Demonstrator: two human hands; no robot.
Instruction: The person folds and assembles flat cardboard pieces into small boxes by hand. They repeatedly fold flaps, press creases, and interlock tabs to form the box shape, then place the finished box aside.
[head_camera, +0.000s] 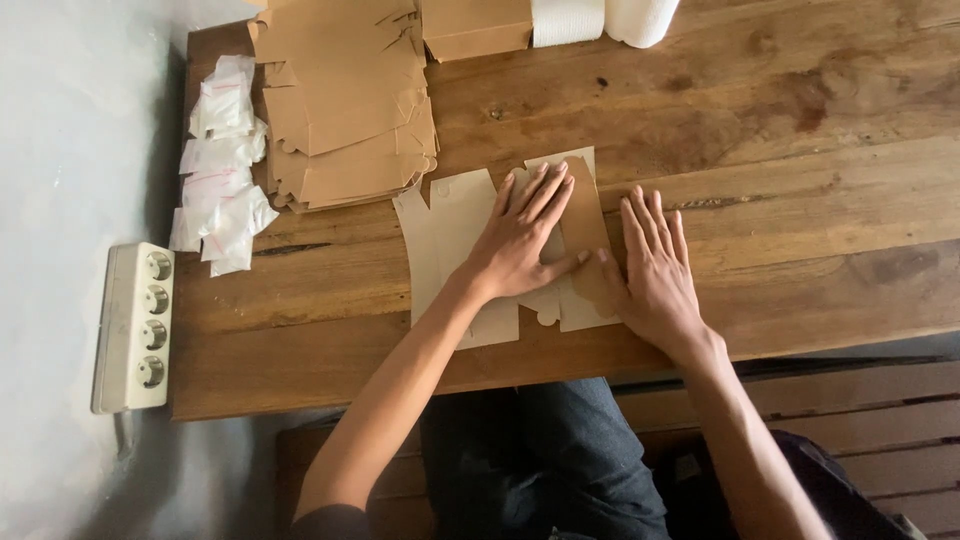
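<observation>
A flat die-cut cardboard box blank (450, 250) lies on the wooden table (800, 180) near its front edge. Its pale inner side faces up, and a brown flap (583, 225) is folded over on the right. My left hand (520, 240) lies flat on the middle of the blank, fingers spread, thumb touching the folded flap. My right hand (655, 275) presses flat beside it on the flap's right edge, its thumb on the flap. Neither hand grips anything.
A stack of brown box blanks (345, 110) sits at the back left, with a pile of small white sachets (220, 170) beside it. White rolls (600, 20) and a folded box (475, 28) stand at the far edge. A white power strip (135, 325) hangs on the wall.
</observation>
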